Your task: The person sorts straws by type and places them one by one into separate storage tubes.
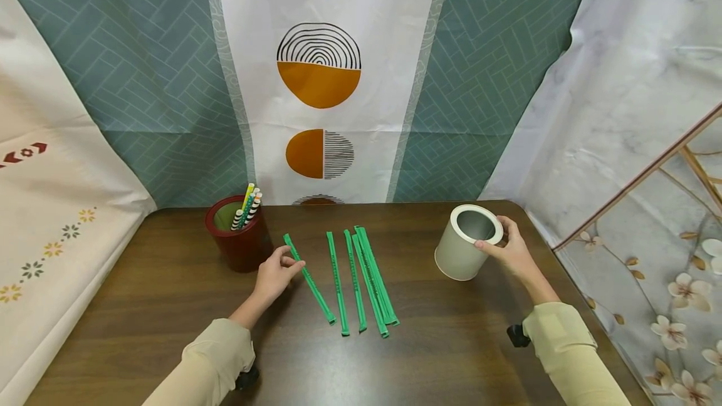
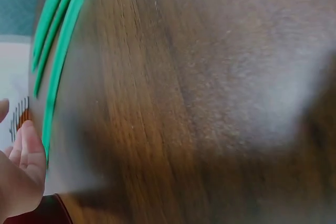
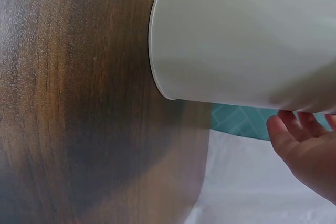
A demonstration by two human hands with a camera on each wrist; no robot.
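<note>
R grip (image 1: pixel 512 252) on off-wht cup (image 1: pixel 459 252), R side

Brown table (image 1: pixel 445 362); green-and-white backdrop (image 1: pixel 383 111) behind; floral cloth (image 1: pixel 632 149) right, cream cloth (image 1: pixel 56 193) left.

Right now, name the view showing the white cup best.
Head view: the white cup shows its opening, rim and base. The right wrist view gives its side close up, mouth cut off; the left wrist view, none.
</note>
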